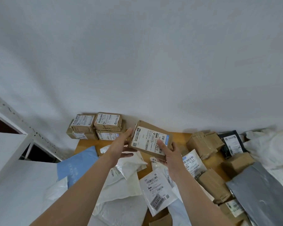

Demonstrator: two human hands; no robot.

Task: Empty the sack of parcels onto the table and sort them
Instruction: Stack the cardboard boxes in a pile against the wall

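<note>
A brown cardboard parcel (pixel 151 137) with a white shipping label is held up above the wooden table (pixel 180 137), tilted, label facing me. My right hand (pixel 169 156) grips its near right corner, thumb across the label. My left hand (pixel 121 145) has its fingers spread, fingertips touching the parcel's left edge. A stack of several labelled brown boxes (pixel 96 126) stands against the wall at the table's far left. Loose parcels cover the table below my arms: white mailer bags (pixel 158 188), a blue bag (pixel 78 162), a grey bag (pixel 261 190), brown boxes (pixel 203 142).
A white wall rises right behind the table. A white metal shelf rack (pixel 15 132) stands at the left. A black bag (pixel 231 144) and crumpled white plastic (pixel 268 144) lie at the far right. Small brown boxes (pixel 214 185) sit near the right front.
</note>
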